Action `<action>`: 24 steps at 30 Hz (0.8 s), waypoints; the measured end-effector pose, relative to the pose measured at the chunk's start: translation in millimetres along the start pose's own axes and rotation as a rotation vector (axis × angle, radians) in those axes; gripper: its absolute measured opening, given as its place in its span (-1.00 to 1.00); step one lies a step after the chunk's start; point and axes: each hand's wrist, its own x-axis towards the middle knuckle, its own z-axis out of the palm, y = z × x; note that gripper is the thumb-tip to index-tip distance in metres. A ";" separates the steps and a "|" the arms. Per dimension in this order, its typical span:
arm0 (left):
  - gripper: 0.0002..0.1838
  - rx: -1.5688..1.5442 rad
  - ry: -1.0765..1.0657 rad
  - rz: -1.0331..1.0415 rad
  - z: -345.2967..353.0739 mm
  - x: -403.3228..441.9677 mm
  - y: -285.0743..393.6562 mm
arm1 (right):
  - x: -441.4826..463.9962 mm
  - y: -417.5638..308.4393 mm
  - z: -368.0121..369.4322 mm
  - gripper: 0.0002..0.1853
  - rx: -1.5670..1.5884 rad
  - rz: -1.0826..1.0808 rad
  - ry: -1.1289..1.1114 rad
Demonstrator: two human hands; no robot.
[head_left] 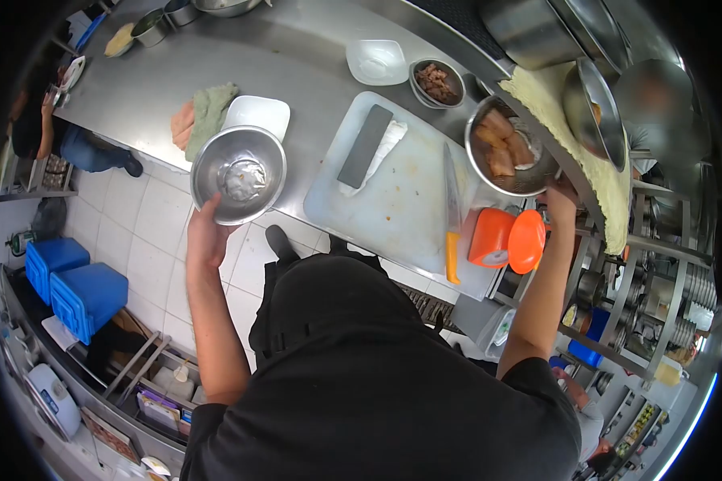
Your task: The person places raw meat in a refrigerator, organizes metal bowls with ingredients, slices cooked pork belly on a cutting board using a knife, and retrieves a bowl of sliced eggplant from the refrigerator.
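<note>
One steel counter (297, 64) bears a cutting board (409, 192). Right of it, a metal bowl (505, 185) contains meat slices (499, 148); the right hand (559, 202) is at its rim, grip unclear. At the counter's front edge, the left hand (205, 240) grips a shiny bowl (208, 164). Beyond the board, a smaller bowl (423, 97) holds chopped meat (435, 80).

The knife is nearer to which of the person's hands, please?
Right. The right hand is at the rim of the bowl of slices, to the right of the knife; the left hand holds a steel bowl, past the board's left side.
</note>
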 end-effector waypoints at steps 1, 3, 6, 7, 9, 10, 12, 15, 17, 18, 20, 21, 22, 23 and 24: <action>-0.50 0.009 0.019 0.007 1.8 -1.0 0.1 | -19.9 -13.6 10.5 -0.59 -0.087 -0.082 0.020; -0.50 -0.002 0.007 0.001 1.9 -1.1 -0.7 | -29.5 -1.9 30.8 -0.66 -0.235 -0.211 0.051; -0.50 -0.018 -0.021 -0.002 -4.3 4.8 -10.0 | -82.6 -36.5 70.4 -0.76 -0.292 -0.323 0.088; -0.50 -0.026 -0.027 0.003 -8.1 6.1 -11.3 | -103.8 -48.4 86.6 -0.77 -0.334 -0.266 0.059; -0.50 -0.015 -0.005 -0.005 -4.4 2.1 -9.7 | -124.3 -52.0 97.7 -0.79 -0.380 -0.228 0.036; -0.50 -0.009 0.005 -0.009 -2.2 -0.1 -8.8 | -128.7 -51.2 99.7 -0.79 -0.382 -0.250 0.041; -0.50 0.004 0.019 -0.010 0.0 -3.7 -7.6 | -140.8 -53.1 100.9 -0.80 -0.355 -0.312 0.072; -0.45 0.009 -0.016 -0.020 -0.8 0.1 -8.9 | -151.7 -68.4 95.9 -0.80 -0.302 -0.415 0.133; -0.42 0.002 -0.036 -0.021 -4.4 3.0 -10.7 | -150.1 -67.4 95.2 -0.80 -0.307 -0.458 0.137; -0.42 -0.004 -0.040 -0.018 -5.3 4.9 -12.1 | -149.2 -66.5 94.7 -0.80 -0.315 -0.458 0.154; -0.42 -0.008 -0.042 -0.015 -5.4 5.7 -14.1 | -148.1 -61.4 91.6 -0.79 -0.333 -0.455 0.187; -0.42 -0.003 -0.042 -0.014 -5.0 5.9 -14.7 | -147.7 -58.2 89.9 -0.79 -0.342 -0.448 0.165; -0.42 0.004 -0.049 -0.014 -1.5 7.0 -14.0 | -146.9 -54.6 87.2 -0.79 -0.353 -0.437 0.147; -0.42 0.011 -0.037 -0.021 2.4 8.4 -12.8 | -144.0 -52.9 84.4 -0.79 -0.365 -0.432 0.133; -0.42 0.018 -0.024 -0.029 5.2 8.2 -11.8 | -142.6 -52.7 83.3 -0.79 -0.355 -0.446 0.129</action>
